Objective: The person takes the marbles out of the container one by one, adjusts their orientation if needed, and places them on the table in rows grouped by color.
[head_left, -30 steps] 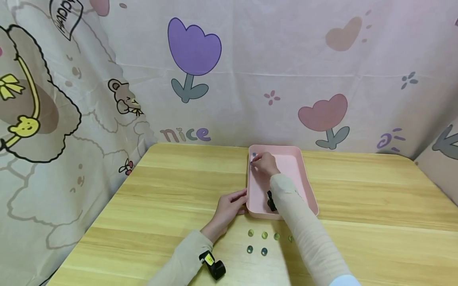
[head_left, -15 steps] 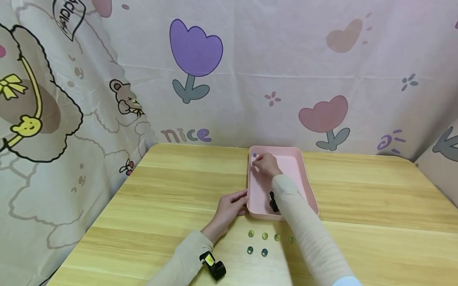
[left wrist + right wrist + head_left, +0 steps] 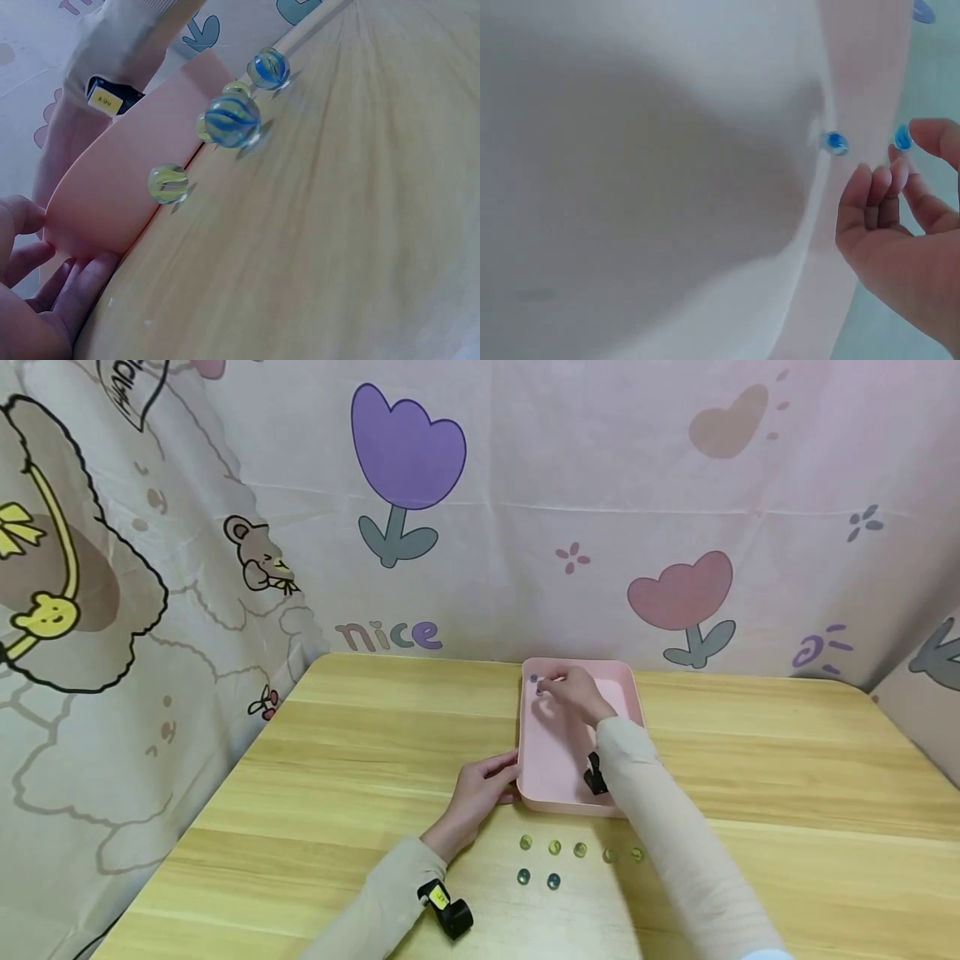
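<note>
Between thumb and fingertip, my right hand (image 3: pixel 576 691) pinches a blue glass marble (image 3: pixel 903 138) above the far left part of a pink tray (image 3: pixel 551 768). A second blue marble (image 3: pixel 837 142) lies inside the tray, by its far left corner. My left hand (image 3: pixel 477 789) rests against the outside of the tray's left wall, its fingers touching the wall, as the left wrist view also shows. In front of the tray, several yellow-streaked marbles (image 3: pixel 554 847) form a row on the table. Two blue-streaked marbles (image 3: pixel 553 881) sit nearer to me.
The wooden table (image 3: pixel 360 760) reaches back to a printed cloth (image 3: pixel 495 527) hanging right behind the tray. A black wrist camera (image 3: pixel 452 917) is strapped on the left sleeve, another (image 3: pixel 596 777) on the right.
My right hand has shifted rightward and slightly away inside the tray, with the marble pinched in it. One more yellow-streaked marble shows beside the right sleeve. My left hand stays against the tray.
</note>
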`<state>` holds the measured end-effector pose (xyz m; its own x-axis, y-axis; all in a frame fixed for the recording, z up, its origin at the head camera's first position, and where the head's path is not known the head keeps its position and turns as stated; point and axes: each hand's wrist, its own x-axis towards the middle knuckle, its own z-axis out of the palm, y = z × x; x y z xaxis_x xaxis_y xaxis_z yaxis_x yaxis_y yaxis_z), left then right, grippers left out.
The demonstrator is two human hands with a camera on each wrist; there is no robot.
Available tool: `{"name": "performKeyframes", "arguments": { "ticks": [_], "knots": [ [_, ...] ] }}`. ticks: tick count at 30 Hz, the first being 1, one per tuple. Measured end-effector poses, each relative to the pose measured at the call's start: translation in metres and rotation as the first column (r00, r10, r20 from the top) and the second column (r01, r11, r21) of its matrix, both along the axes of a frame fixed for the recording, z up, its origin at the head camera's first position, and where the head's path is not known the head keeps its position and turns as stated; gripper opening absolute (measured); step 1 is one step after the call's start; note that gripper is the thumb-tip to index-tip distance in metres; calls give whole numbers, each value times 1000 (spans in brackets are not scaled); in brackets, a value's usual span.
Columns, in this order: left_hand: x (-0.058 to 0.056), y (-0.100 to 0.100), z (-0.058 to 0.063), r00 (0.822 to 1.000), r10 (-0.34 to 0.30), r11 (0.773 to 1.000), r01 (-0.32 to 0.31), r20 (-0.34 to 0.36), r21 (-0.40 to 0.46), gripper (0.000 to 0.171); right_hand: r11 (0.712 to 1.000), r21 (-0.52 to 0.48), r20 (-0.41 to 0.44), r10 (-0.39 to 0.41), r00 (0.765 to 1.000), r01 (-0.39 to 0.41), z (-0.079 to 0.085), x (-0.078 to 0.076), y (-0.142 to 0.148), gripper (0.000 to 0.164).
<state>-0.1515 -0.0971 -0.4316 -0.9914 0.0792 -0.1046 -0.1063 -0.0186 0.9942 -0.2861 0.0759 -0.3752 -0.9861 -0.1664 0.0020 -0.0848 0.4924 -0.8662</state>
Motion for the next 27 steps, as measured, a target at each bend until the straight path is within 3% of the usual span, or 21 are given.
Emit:
{"name": "performKeyframes", "arguments": {
  "ticks": [5, 8, 19, 27],
  "knots": [
    [-1, -1, 2, 1000, -6, 1000, 6, 1, -1, 37, 990, -139, 56, 24, 998, -16, 10, 2, 7, 26],
    [-1, -1, 3, 1000, -5, 1000, 5, 6, -4, 37, 988, -154, 66, 26, 997, -16, 13, 3, 12, 29],
    [-1, -2, 2, 1000, 1, 1000, -1, 6, -8, 36, 989, -116, 57, 102, 993, -95, 25, 12, 23, 27],
    [-1, 0, 2, 1000, 0, 1000, 0, 15, -2, 36, 993, -64, 38, 105, 994, -103, 40, 23, 28, 25]
  ]
}}
